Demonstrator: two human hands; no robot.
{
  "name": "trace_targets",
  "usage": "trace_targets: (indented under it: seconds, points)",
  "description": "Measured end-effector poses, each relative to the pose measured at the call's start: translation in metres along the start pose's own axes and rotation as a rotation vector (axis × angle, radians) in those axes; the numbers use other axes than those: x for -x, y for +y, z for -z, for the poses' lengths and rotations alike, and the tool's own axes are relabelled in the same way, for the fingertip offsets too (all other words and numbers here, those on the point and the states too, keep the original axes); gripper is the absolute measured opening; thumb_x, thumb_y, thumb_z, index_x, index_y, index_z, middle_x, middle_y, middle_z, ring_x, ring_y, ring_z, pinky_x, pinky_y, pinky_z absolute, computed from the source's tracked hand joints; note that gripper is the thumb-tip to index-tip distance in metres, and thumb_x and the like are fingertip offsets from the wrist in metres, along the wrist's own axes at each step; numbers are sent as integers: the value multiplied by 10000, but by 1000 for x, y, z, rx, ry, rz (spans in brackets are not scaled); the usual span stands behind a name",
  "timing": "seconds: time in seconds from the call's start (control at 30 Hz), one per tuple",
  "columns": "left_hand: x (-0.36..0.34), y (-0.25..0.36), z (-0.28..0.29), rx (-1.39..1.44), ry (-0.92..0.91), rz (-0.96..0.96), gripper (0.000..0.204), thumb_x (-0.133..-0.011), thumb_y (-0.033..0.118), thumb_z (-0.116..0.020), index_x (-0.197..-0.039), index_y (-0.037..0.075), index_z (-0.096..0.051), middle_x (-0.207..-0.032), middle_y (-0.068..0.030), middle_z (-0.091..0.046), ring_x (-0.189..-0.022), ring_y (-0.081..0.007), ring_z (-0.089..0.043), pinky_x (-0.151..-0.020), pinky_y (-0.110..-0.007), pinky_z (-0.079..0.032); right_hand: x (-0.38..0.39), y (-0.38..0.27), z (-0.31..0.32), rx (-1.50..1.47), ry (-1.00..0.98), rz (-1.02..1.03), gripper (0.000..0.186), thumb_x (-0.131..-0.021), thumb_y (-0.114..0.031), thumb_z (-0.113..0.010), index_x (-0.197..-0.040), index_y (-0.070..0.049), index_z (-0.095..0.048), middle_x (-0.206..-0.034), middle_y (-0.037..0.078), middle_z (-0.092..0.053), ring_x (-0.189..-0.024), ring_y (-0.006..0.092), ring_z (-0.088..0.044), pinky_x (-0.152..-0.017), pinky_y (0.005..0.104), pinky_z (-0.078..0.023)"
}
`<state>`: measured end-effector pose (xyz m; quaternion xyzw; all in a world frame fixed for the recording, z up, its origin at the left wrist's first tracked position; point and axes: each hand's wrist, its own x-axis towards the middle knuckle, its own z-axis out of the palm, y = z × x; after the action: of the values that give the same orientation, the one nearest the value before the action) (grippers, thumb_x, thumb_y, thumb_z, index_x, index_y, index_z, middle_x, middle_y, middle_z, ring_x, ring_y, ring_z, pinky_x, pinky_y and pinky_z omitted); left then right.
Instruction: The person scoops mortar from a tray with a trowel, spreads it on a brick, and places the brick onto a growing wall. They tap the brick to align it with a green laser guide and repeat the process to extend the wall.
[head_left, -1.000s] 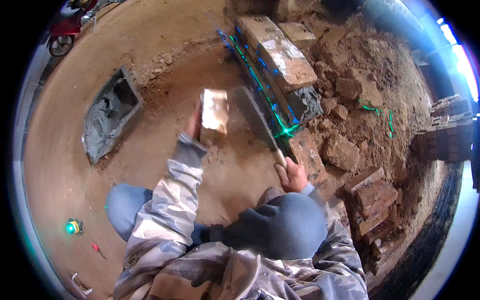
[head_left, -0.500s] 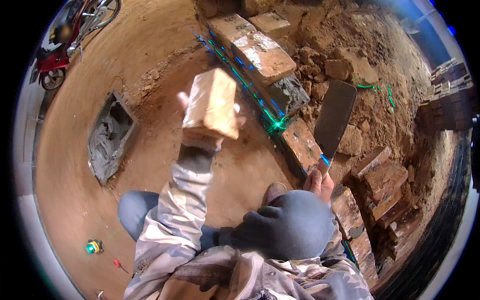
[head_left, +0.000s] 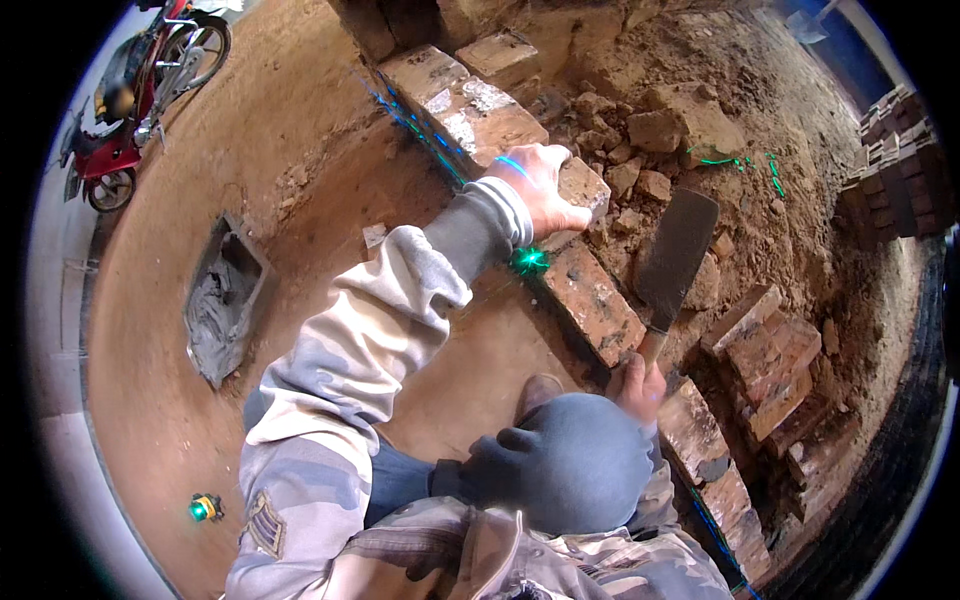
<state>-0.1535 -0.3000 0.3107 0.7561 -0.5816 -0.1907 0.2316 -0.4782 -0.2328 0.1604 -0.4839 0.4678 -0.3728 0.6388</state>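
Note:
My left hand (head_left: 545,190) is closed over a brick (head_left: 585,190), with the fingers across its far side and the thumb on its near side. That brick sits in the row, between a whitish-stained brick (head_left: 500,125) and a nearer reddish brick (head_left: 595,305). My hand hides much of it, and the mortar under it does not show. Beside my right knee, my right hand (head_left: 637,388) is wrapped round the handle of a trowel (head_left: 678,250). The trowel's broad, dark rectangular blade points away from me, over the rubble side of the row, with nothing on it.
A mortar trough (head_left: 225,300) lies to my left. Green laser light (head_left: 530,261) falls along the brick row. Rubble (head_left: 620,150) and loose bricks (head_left: 770,350) lie to the right. A small device (head_left: 205,508) glows green at lower left; a red motorcycle (head_left: 130,110) stands far left.
My left hand has carried the brick right and down onto the row, over the spot where grey mortar showed. My right hand still holds the trowel, shifted slightly.

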Motion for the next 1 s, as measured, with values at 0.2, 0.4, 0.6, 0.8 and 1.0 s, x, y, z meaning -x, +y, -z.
trace_targets:
  seconds: [0.2, 0.4, 0.6, 0.8, 1.0]
  points:
    - [-24, -31, -13, -186, 134, -143, 821, -603, 540, -780, -1152, -63, -682, -1069, -280, -663, -1013, -396, -646, -940, -430, -521, -4, 4, 7, -24, 21, 7, 311, -1067, -298, -511, -834, -93, -494, -574, -14, -479, -443, 80, -420, -405, 261, -319]
    - [-36, -30, -9, -294, 55, -89, 825, -612, 558, -798, -1156, -50, -676, -1077, -278, -661, -1064, -400, -637, -983, -430, -502, -4, -8, -1, -80, 69, -109, 354, -1062, -327, -524, -800, -95, -471, -544, -7, -438, -422, 98, -384, -395, 286, -298]
    - [-36, -19, 1, -357, -4, -30, 646, -685, 519, -810, -1045, -11, -725, -1134, -232, -693, -1100, -368, -655, -999, -407, -510, -1, -6, 2, 69, 85, -94, 319, -1060, -310, -524, -830, -91, -496, -560, -5, -470, -409, 100, -415, -374, 272, -328]
    - [-35, -33, -7, -288, 106, -107, 642, -614, 521, -803, -926, -30, -695, -985, -270, -689, -924, -413, -677, -869, -461, -548, -1, -3, -1, 52, 126, -82, 319, -1049, -291, -549, -807, -89, -502, -535, -3, -473, -399, 97, -405, -376, 269, -290]
    - [-33, -45, -16, -293, 108, -64, 917, -631, 691, -791, -1233, 14, -651, -1169, -270, -639, -1155, -409, -599, -1044, -449, -467, -5, -3, -6, 18, 70, -67, 312, -1049, -283, -551, -807, -90, -514, -549, 3, -499, -400, 97, -411, -375, 266, -298]
